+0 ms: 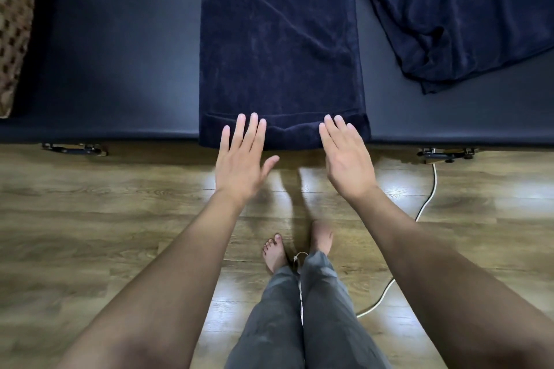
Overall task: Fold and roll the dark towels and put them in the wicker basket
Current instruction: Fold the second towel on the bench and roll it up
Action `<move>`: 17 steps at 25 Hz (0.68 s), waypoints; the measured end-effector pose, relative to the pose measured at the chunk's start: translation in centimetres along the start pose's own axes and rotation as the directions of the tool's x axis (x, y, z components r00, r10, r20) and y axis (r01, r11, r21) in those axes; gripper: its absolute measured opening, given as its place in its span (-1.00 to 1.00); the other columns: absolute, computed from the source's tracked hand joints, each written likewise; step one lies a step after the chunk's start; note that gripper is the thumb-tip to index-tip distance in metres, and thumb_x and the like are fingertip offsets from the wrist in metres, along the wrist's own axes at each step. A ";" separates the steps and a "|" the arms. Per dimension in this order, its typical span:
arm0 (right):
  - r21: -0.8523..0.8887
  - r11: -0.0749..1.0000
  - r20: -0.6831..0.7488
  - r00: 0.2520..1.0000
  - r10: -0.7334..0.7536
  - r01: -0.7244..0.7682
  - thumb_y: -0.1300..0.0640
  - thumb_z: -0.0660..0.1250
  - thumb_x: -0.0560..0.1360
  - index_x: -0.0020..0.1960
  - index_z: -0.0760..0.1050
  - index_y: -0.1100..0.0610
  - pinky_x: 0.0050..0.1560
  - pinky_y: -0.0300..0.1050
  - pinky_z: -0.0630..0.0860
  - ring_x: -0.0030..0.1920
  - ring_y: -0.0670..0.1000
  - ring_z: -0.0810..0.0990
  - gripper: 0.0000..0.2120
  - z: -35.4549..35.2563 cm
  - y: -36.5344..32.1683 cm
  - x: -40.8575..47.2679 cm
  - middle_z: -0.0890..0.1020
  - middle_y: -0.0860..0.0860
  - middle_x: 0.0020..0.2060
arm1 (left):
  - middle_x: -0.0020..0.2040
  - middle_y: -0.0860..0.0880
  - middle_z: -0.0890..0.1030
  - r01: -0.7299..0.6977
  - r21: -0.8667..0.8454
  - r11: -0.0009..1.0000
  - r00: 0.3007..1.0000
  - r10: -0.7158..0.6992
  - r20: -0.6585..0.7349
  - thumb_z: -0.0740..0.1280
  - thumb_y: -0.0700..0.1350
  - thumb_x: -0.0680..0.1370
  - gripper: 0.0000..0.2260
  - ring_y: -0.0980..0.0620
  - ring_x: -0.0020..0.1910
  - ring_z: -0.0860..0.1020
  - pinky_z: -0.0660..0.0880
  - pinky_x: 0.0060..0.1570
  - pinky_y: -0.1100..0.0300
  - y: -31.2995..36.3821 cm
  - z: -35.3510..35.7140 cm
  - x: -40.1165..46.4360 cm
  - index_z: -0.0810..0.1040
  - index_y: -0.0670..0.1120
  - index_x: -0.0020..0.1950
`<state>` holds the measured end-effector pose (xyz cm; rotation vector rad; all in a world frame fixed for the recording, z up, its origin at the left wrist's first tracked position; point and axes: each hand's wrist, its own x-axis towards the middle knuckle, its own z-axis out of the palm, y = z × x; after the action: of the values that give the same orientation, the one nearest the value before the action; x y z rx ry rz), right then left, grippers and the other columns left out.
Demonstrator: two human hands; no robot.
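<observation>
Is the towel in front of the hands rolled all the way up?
No: the long towel lies flat on the dark table, with only its near end turned into a small roll at both hands' fingertips.

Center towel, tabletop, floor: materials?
Towel: looks like navy terry cloth, matte, with brushed nap streaks and a hemmed edge. Tabletop: smooth dark padded vinyl or leatherette, probably; soft sheen, rounded edge. Floor: glossy wood-grain planks; laminate or real wood, can't tell.
</observation>
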<state>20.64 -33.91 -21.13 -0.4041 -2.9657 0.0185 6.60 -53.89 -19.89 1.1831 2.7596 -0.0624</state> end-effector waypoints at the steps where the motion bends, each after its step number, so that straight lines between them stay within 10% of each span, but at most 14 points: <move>1: 0.034 0.999 0.019 1.000 -0.010 0.010 0.32 0.35 0.52 0.48 0.35 0.34 0.50 0.18 0.19 0.50 0.30 0.35 -0.46 0.2 0.3 -0.1 0.41 0.26 0.47 | 0.67 -0.04 0.02 -0.024 -0.006 1.000 1.000 0.024 0.002 0.10 0.27 0.65 -0.30 -0.09 0.64 -0.08 -0.13 0.58 -0.14 -0.1 0.4 -0.1 0.02 -0.07 0.66; 4: 0.050 0.998 0.101 0.994 -0.032 0.027 0.07 0.36 0.57 0.53 0.30 0.30 0.51 0.20 0.26 0.53 0.27 0.30 -0.39 -0.4 1.3 -0.1 0.36 0.24 0.52 | 0.67 0.00 0.06 -0.077 0.035 0.996 0.997 0.078 -0.016 0.16 0.22 0.63 -0.32 -0.08 0.64 -0.04 -0.10 0.59 -0.12 -1.9 0.8 0.1 0.04 -0.03 0.66; 17: 0.112 0.993 -0.058 0.998 -0.026 0.032 0.13 0.24 0.59 0.43 0.45 0.25 0.43 0.16 0.36 0.42 0.24 0.46 -0.57 0.9 3.0 0.4 0.52 0.18 0.40 | 0.26 -0.16 0.58 -0.127 -0.247 0.961 0.931 0.030 -0.363 0.33 -0.20 0.58 -0.75 -0.22 0.37 0.45 0.28 0.46 -0.15 -5.3 1.4 0.9 0.58 -0.17 0.26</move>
<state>20.90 -30.92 -22.07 -0.3409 -2.8970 0.1679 2.30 -56.97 -21.45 1.3390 2.8853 0.5717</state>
